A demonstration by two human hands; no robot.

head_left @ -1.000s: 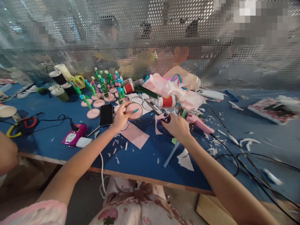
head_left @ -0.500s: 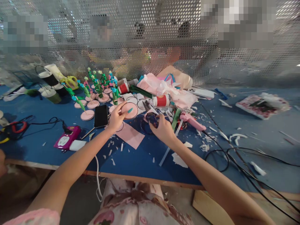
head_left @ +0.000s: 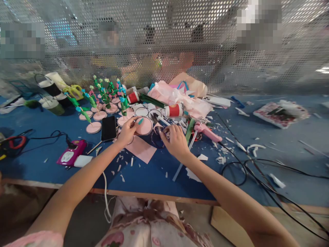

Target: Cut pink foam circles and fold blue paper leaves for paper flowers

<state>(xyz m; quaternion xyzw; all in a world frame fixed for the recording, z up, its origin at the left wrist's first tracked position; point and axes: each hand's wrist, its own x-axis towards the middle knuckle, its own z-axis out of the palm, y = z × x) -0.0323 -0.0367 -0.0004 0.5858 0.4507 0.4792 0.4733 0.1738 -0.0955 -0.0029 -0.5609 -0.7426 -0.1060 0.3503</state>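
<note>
From where I stand, the person's left hand [head_left: 128, 131] pinches a round pink disc [head_left: 145, 127] by its left edge, thumb across the face and fingers behind. The disc is near the middle of the blue tabletop [head_left: 151, 181], and a small teal bit shows on it by the thumb. The right hand [head_left: 174, 140] is just beside it, fingers bent over dark-handled scissors [head_left: 157, 140]; I cannot tell whether they grip the handles. A pink sheet [head_left: 141, 150] lies between the two hands, on the near side. Left of the left hand is a black phone [head_left: 108, 128], and beyond that, green paper flowers [head_left: 105, 94] stand on pink bases [head_left: 99, 115]. A pink glue gun [head_left: 208, 132] lies right of the right hand, with a red cup [head_left: 174, 110] on its side farther back.
</note>
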